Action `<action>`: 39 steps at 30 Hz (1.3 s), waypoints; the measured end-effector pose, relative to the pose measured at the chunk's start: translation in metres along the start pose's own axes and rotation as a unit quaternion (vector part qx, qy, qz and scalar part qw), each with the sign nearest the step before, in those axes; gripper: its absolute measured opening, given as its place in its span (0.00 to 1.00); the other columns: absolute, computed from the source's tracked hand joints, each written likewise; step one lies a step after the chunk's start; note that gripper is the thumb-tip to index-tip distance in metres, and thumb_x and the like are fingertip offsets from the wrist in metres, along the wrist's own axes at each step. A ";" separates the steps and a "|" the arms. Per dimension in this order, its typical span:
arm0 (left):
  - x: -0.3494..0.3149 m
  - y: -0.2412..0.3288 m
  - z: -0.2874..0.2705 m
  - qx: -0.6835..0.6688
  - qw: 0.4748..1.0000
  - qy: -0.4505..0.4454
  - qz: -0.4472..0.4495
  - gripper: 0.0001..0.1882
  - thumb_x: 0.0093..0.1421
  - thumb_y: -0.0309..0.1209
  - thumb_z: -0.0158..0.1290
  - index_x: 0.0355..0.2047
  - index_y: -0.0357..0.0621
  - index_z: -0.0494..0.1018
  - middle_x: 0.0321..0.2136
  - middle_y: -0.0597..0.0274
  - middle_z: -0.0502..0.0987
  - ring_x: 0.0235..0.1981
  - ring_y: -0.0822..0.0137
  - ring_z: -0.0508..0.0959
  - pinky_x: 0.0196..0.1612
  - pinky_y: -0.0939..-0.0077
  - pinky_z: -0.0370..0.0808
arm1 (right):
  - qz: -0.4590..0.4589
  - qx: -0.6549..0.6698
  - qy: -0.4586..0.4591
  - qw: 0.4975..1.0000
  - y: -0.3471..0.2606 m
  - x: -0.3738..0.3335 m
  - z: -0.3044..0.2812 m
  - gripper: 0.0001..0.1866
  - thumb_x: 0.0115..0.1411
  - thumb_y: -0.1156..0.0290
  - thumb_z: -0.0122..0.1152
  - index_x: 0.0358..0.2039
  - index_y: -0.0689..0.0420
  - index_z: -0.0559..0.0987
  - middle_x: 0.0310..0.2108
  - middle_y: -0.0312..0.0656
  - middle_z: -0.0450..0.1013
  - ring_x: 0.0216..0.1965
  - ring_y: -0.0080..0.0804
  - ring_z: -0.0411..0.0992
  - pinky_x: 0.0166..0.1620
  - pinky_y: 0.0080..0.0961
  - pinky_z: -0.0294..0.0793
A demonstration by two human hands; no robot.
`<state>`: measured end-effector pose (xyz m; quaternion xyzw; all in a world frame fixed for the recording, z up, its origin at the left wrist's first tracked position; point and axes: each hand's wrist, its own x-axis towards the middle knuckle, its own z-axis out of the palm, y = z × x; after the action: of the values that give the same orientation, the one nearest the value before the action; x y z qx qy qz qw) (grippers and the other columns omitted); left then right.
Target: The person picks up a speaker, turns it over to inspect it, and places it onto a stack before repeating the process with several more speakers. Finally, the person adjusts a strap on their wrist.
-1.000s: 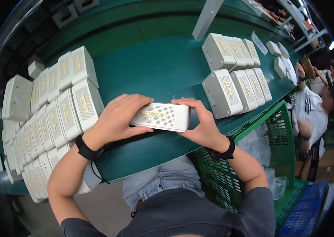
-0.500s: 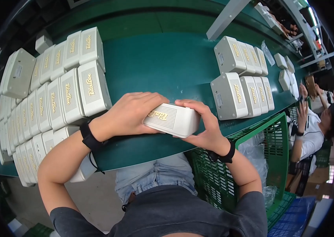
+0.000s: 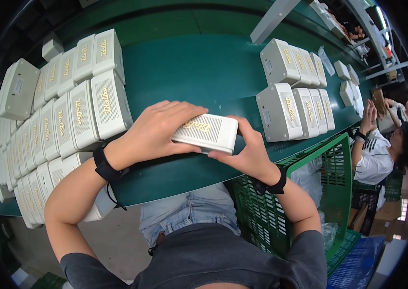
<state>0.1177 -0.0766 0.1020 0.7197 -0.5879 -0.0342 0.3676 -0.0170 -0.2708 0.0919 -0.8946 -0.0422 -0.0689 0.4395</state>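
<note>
Between my two hands, above the near part of the green table, is a white box-shaped speaker (image 3: 211,131) with a perforated front and gold lettering. My left hand (image 3: 158,127) grips its left end, fingers over the far side and thumb along the near side. At the other end my right hand (image 3: 252,151) holds the right corner between thumb and fingers. The speaker's underside is hidden. Rows of similar speakers (image 3: 110,103) stand close by on the left. Two shorter rows of the same speakers (image 3: 281,113) stand to the right of my hands.
A green table (image 3: 180,72) runs across the scene. At its near right edge stands a green plastic crate (image 3: 343,192) with clear plastic bags (image 3: 307,185) inside. A grey metal post (image 3: 276,19) rises at the far side. Another person (image 3: 377,156) sits at the right.
The speaker has turned slightly and shifted a little left and away from me, both hands still on it. The person at the right has brought their hands together.
</note>
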 end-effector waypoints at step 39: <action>-0.006 -0.008 -0.010 -0.091 0.994 0.007 0.058 0.49 0.37 0.50 0.67 0.56 0.46 0.56 0.49 0.53 0.67 0.49 0.52 0.69 0.59 0.52 0.57 | 0.356 0.618 -0.123 0.690 0.021 0.000 -0.007 0.35 0.60 0.39 0.38 0.53 0.57 0.66 0.36 0.47 0.74 0.26 0.33 0.75 0.16 0.22 0.72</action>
<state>0.1269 -0.0667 0.1023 0.6483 -0.6204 -0.0611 0.4372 -0.0144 -0.2893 0.0797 -0.3685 0.1932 0.2449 0.8757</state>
